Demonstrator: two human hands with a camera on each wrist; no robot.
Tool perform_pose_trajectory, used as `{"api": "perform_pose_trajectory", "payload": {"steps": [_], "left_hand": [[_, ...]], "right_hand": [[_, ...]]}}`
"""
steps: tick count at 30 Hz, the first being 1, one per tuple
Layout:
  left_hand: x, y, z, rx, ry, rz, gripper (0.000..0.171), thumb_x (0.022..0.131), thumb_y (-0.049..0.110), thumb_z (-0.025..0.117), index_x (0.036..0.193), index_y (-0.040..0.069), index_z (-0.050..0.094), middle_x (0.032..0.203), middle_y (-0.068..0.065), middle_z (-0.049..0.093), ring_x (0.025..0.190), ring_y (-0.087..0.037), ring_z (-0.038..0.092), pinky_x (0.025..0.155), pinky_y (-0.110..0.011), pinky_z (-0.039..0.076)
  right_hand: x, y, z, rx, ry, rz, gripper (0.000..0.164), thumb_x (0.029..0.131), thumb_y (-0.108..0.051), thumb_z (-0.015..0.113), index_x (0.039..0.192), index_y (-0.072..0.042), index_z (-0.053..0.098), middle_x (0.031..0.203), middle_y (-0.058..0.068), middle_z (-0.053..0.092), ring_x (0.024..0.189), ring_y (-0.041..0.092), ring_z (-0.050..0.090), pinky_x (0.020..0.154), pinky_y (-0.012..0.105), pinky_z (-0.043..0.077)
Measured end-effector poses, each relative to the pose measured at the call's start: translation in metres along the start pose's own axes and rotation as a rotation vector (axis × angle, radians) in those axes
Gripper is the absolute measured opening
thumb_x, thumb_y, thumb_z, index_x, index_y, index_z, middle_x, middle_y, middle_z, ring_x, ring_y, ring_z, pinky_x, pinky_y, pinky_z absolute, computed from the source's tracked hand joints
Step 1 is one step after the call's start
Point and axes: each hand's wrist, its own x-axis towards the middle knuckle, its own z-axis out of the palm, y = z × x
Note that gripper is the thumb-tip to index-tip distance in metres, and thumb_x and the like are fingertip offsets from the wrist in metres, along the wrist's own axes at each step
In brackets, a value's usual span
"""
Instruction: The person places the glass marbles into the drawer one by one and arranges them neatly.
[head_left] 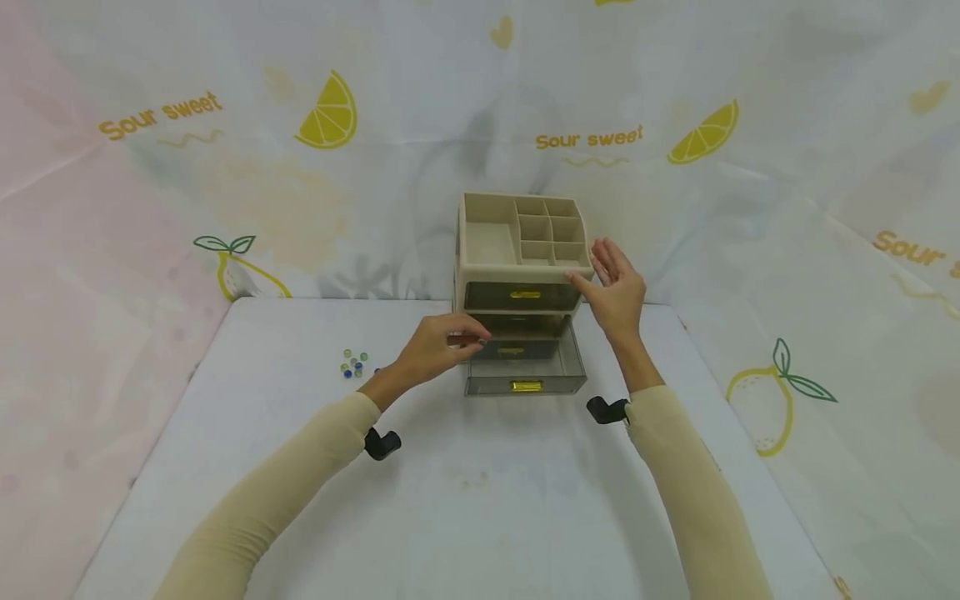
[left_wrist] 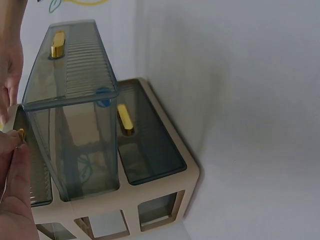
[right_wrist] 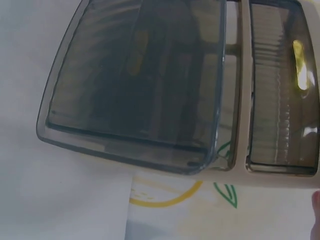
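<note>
Drawer (head_left: 551,385) pulled out of the cabinet (head_left: 495,272), front edge jutting above the table (head_left: 465,533).
Left hand (head_left: 433,344) at the drawer's left edge, fingertips close together, hold unclear; right hand (head_left: 619,298), thumb and fingers apart, by the cabinet's right corner; marbles (head_left: 357,367) leftward.

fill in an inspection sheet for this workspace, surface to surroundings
Surface: white tabletop, faint brownish marks near the middle.
Job's things: beige plastic organizer, its smoky clear rectangular middle drawer pulled out, one round blue marble showing through it; blue and green glassy marbles on the tabletop's left.
Clutter: nothing seen.
Left hand: fingertips together by the drawer; grip unclear.
Right hand: thumb at the organizer's top front edge.
Cables: nothing seen.
Surroundings: white lemon-printed fabric backdrop.
</note>
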Motion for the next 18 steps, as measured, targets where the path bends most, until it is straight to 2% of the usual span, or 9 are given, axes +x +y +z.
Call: {"api": "perform_pose_trajectory", "payload": {"steps": [6, 11, 12, 15, 18], "left_hand": [[0.000, 0.005, 0.001, 0.014, -0.016, -0.015, 0.018, 0.084, -0.003, 0.073, 0.101, 0.005, 0.073, 0.101, -0.004, 0.069, 0.093, -0.016, 0.067, 0.079, -0.024, 0.056], [0.002, 0.005, 0.002, 0.010, -0.038, -0.017, 0.019, 0.084, -0.003, 0.073, 0.101, 0.006, 0.073, 0.102, -0.006, 0.070, 0.094, -0.020, 0.067, 0.080, -0.024, 0.056], [0.003, 0.011, 0.002, 0.012, -0.045, -0.017, 0.019, 0.083, -0.006, 0.073, 0.100, 0.004, 0.073, 0.101, -0.008, 0.070, 0.093, -0.022, 0.067, 0.079, -0.025, 0.056], [0.006, 0.011, 0.004, 0.037, -0.090, 0.005, 0.019, 0.083, -0.006, 0.073, 0.100, 0.002, 0.073, 0.101, -0.007, 0.070, 0.092, -0.018, 0.068, 0.078, -0.024, 0.056], [0.008, 0.011, 0.005, 0.110, -0.168, 0.028, 0.020, 0.083, -0.007, 0.073, 0.100, 0.004, 0.073, 0.101, -0.003, 0.071, 0.091, -0.014, 0.067, 0.075, -0.022, 0.056]], "right_hand": [[0.001, 0.003, -0.003, 0.024, -0.002, 0.090, 0.069, 0.078, 0.006, 0.077, 0.139, 0.012, 0.043, 0.138, 0.027, 0.049, 0.130, 0.034, 0.047, 0.103, 0.031, 0.042], [-0.001, 0.000, -0.002, 0.027, 0.012, 0.117, 0.069, 0.078, 0.006, 0.077, 0.138, 0.012, 0.043, 0.137, 0.027, 0.049, 0.129, 0.033, 0.047, 0.103, 0.031, 0.042], [-0.001, -0.001, -0.002, 0.029, 0.014, 0.119, 0.069, 0.078, 0.007, 0.077, 0.138, 0.013, 0.043, 0.137, 0.028, 0.049, 0.129, 0.033, 0.047, 0.103, 0.031, 0.042], [-0.002, -0.004, 0.001, 0.022, 0.019, 0.124, 0.069, 0.078, 0.007, 0.077, 0.138, 0.013, 0.043, 0.137, 0.029, 0.048, 0.129, 0.034, 0.047, 0.102, 0.030, 0.042], [-0.002, -0.005, 0.002, 0.009, 0.024, 0.125, 0.069, 0.078, 0.008, 0.077, 0.137, 0.013, 0.043, 0.137, 0.030, 0.048, 0.129, 0.034, 0.047, 0.102, 0.030, 0.042]]}}
